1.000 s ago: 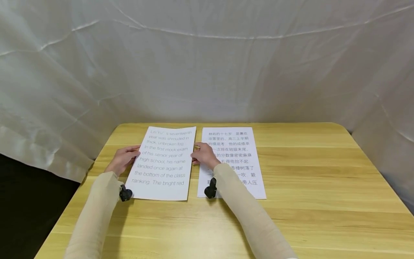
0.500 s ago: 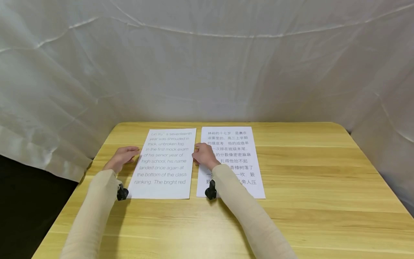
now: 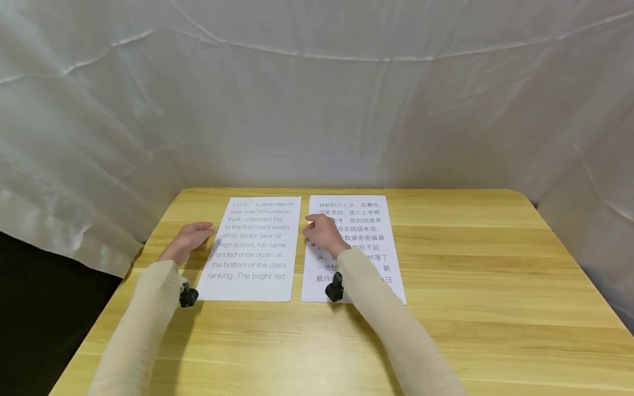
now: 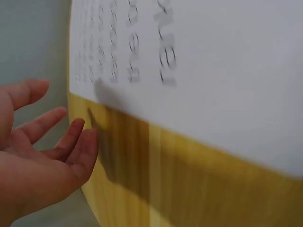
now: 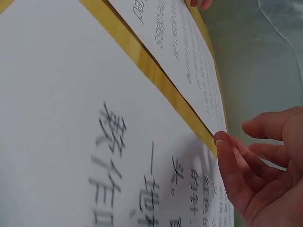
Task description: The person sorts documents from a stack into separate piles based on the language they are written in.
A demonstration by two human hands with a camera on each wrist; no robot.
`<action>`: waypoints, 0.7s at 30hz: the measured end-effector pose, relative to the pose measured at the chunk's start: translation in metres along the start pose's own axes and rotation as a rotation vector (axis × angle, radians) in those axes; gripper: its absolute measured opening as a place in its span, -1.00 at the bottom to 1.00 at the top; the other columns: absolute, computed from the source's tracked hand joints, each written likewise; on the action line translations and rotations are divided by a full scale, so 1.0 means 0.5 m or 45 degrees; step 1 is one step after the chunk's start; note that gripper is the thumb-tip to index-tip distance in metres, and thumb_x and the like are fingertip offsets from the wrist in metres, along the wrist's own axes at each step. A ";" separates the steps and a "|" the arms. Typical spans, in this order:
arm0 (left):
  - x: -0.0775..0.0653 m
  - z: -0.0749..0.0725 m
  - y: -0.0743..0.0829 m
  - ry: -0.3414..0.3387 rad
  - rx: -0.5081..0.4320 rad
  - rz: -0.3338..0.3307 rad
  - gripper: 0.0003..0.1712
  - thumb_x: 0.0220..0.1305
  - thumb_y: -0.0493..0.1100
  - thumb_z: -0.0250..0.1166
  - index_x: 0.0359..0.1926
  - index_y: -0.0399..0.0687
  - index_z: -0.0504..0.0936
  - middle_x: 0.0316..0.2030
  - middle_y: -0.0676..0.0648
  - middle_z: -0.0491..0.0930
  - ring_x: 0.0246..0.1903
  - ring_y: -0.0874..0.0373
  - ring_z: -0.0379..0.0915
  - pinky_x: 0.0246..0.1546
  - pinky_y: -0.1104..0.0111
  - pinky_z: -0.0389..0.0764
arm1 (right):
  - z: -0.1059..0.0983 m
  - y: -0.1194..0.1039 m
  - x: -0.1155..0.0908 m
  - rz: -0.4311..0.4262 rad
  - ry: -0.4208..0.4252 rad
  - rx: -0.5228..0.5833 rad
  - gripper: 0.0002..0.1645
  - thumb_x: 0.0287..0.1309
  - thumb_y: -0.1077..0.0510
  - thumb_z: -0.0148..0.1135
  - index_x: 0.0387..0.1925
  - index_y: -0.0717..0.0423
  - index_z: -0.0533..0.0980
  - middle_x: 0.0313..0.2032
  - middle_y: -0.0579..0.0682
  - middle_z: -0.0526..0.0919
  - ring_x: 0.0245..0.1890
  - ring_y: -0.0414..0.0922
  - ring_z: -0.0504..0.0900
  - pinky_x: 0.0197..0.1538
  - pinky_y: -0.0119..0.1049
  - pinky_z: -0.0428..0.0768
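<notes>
A white sheet of paper printed with English text (image 3: 252, 250) lies flat on the left part of the table. To its right, a sheet with Chinese text (image 3: 369, 220) lies beside it, a narrow strip of wood between them. My left hand (image 3: 190, 239) hovers by the English sheet's left edge, fingers relaxed and holding nothing; in the left wrist view its fingers (image 4: 40, 125) are spread apart, off the paper. Over the Chinese sheet's left side is my right hand (image 3: 324, 234), its fingers loosely bent with nothing between them. Hand and sleeve hide part of the Chinese text.
The wooden table (image 3: 495, 275) reaches far to the right of both sheets. A pale cloth curtain (image 3: 346, 110) hangs behind its back edge. Black wrist cameras sit on both sleeves. At the lower left, a dark area (image 3: 44, 313) lies beyond the table edge.
The English sheet, earlier held at both sides and slightly bowed, now lies flat. Both hands have let go of it; the right hand has moved right, over the Chinese sheet.
</notes>
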State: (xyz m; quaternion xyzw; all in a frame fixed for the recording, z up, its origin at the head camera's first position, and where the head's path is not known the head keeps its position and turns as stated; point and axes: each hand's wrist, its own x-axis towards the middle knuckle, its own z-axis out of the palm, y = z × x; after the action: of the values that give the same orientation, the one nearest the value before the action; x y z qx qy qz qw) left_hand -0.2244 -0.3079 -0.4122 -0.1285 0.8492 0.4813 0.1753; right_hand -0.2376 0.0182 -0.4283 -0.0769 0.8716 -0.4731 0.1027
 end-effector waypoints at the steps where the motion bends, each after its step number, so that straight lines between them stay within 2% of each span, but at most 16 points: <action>1: -0.003 0.005 0.005 0.009 0.000 0.011 -0.27 0.48 -0.07 -0.03 0.46 -0.36 -0.05 0.44 -0.36 -0.09 0.40 -0.26 -0.14 0.36 -0.05 -0.01 | -0.007 0.004 0.000 -0.002 0.002 -0.007 -0.43 0.21 0.33 0.14 0.27 0.33 0.36 -0.20 0.13 0.64 -0.43 -0.07 0.65 -0.37 -0.37 0.61; 3: -0.009 0.016 0.017 0.031 -0.013 0.035 -0.28 0.47 -0.09 -0.02 0.46 -0.37 -0.04 0.43 -0.37 -0.05 0.39 -0.26 -0.12 0.36 -0.06 -0.02 | -0.022 0.013 -0.001 -0.008 0.013 -0.038 -0.43 0.22 0.32 0.15 0.27 0.32 0.37 -0.20 0.12 0.64 -0.42 -0.08 0.65 -0.33 -0.36 0.61; 6: -0.016 0.037 0.036 0.058 -0.058 0.068 -0.30 0.47 -0.10 -0.01 0.46 -0.35 0.01 0.40 -0.37 0.05 0.35 -0.25 0.00 0.34 -0.07 0.04 | -0.048 0.026 -0.005 -0.008 0.031 -0.076 -0.42 0.20 0.31 0.15 0.27 0.31 0.37 -0.21 0.11 0.65 -0.42 -0.07 0.64 -0.27 -0.32 0.60; 10: -0.015 0.066 0.057 0.073 -0.133 0.137 -0.33 0.46 -0.14 0.01 0.45 -0.32 0.05 0.37 -0.36 0.13 0.28 -0.22 0.14 0.31 0.00 0.16 | -0.082 0.050 -0.008 0.008 0.064 -0.093 -0.41 0.21 0.29 0.14 0.28 0.31 0.36 -0.20 0.11 0.65 -0.42 -0.08 0.62 -0.20 -0.27 0.57; 13: -0.016 0.092 0.069 0.089 -0.185 0.189 -0.36 0.46 -0.19 0.01 0.45 -0.32 0.08 0.34 -0.36 0.18 0.27 -0.21 0.17 0.29 0.04 0.23 | -0.103 0.069 -0.011 0.020 0.067 -0.089 -0.42 0.24 0.26 0.14 0.28 0.30 0.36 -0.16 0.12 0.64 -0.34 -0.08 0.61 -0.15 -0.24 0.57; 21: -0.013 0.190 0.111 0.056 -0.345 0.301 -0.44 0.43 -0.29 0.06 0.39 -0.34 0.22 0.28 -0.34 0.30 0.22 -0.16 0.28 0.21 0.15 0.38 | -0.165 0.106 -0.029 0.029 0.114 -0.019 -0.45 0.29 0.18 0.13 0.29 0.25 0.38 -0.01 0.20 0.59 -0.07 0.05 0.59 -0.01 -0.12 0.56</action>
State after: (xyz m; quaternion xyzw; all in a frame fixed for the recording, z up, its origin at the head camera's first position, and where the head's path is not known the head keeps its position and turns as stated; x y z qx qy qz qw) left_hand -0.2236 -0.1974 -0.4116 -0.0608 0.7893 0.6058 0.0798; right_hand -0.2463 0.1170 -0.4272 -0.0467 0.8797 -0.4683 0.0683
